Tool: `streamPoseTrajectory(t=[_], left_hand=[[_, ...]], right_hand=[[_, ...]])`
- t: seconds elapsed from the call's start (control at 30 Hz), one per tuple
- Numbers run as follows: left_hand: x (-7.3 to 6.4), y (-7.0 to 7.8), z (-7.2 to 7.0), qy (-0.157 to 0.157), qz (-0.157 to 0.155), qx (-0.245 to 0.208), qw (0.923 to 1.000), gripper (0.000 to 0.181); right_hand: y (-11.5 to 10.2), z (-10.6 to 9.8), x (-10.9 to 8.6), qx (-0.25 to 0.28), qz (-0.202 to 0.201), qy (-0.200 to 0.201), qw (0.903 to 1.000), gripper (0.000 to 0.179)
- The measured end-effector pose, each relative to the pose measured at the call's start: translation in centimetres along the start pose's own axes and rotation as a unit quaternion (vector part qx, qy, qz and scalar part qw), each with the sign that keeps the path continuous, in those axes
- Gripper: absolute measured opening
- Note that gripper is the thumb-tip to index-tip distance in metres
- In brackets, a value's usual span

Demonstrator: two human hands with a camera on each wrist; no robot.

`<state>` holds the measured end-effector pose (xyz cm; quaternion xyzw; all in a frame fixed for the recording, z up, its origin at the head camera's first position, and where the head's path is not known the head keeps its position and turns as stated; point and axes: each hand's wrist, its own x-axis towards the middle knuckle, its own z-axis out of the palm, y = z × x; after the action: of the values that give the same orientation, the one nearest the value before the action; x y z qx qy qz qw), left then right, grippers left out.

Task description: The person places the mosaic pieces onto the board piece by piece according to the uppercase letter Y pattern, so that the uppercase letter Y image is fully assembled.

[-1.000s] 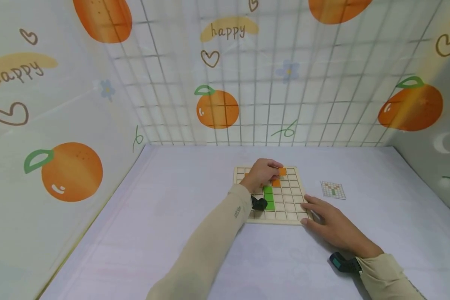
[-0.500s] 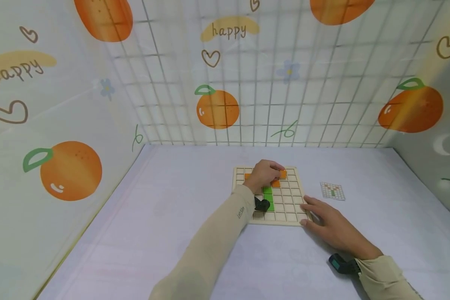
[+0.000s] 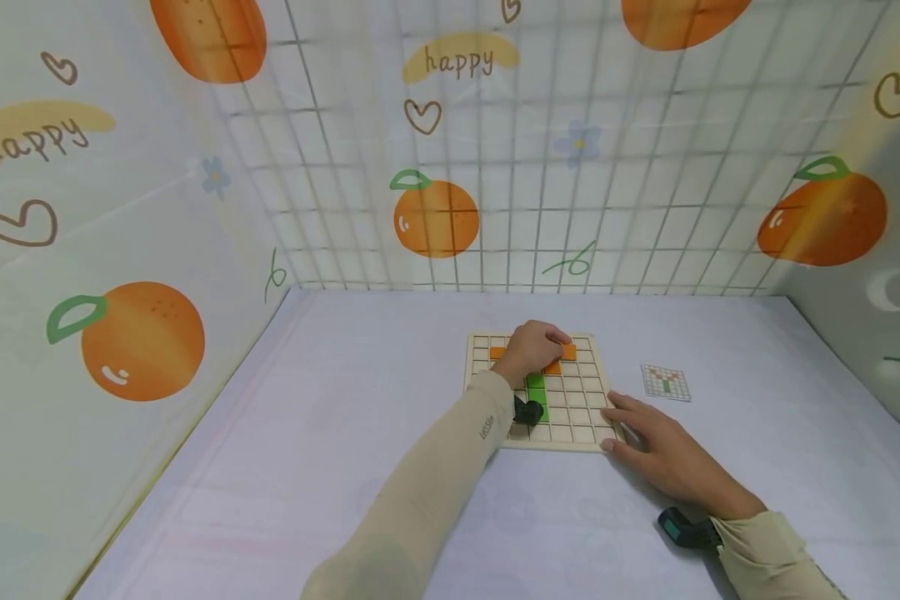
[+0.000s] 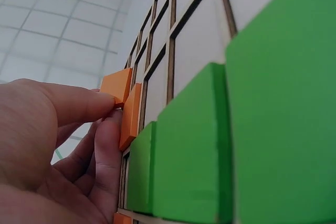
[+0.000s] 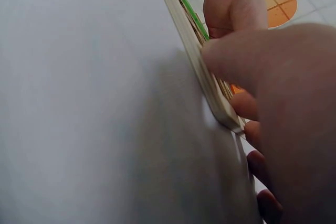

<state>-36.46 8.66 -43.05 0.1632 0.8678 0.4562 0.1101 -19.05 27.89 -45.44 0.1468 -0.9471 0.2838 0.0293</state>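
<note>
My left hand (image 3: 528, 348) is over the far part of a wooden grid board (image 3: 579, 435). Between thumb and fingers it pinches an orange square tile (image 4: 116, 83), which appears slightly tilted over the grid in the left wrist view. Another orange tile (image 4: 131, 116) sits in the grid beside the fingers. A column of green tiles (image 3: 536, 382) runs toward the near side, partly covered by the wrist camera. One more orange tile (image 3: 497, 352) shows left of the hand. My right hand (image 3: 671, 458) rests with extended fingers on the board's right edge, its thumb near the corner.
A small printed pattern card (image 3: 666, 382) lies on the white tabletop (image 3: 345, 375) right of the board. A curtain with printed oranges (image 3: 437, 218) closes off the back and sides.
My left hand has shifted slightly right and toward me, bringing the pinched orange tile from the far row down into the row below. The right hand stays in place.
</note>
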Motion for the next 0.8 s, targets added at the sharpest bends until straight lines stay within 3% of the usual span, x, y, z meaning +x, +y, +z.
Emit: streamPoseTrajectory(t=[0.4, 0.6, 0.8], left_hand=[[0.17, -0.16, 0.11, 0.004, 0.005, 0.022, 0.9997, 0.017], [0.25, -0.25, 0.09, 0.002, 0.016, 0.054, 0.9984, 0.017], [0.24, -0.31, -0.01, -0.006, 0.018, 0.048, 0.9987, 0.017]], right_hand=[[-0.06, -0.07, -0.09, 0.002, -0.002, 0.001, 1.0, 0.058], [-0.19, -0.05, -0.13, -0.001, 0.001, -0.002, 1.0, 0.059], [-0.14, 0.0, -0.02, -0.003, -0.006, 0.003, 1.0, 0.058]])
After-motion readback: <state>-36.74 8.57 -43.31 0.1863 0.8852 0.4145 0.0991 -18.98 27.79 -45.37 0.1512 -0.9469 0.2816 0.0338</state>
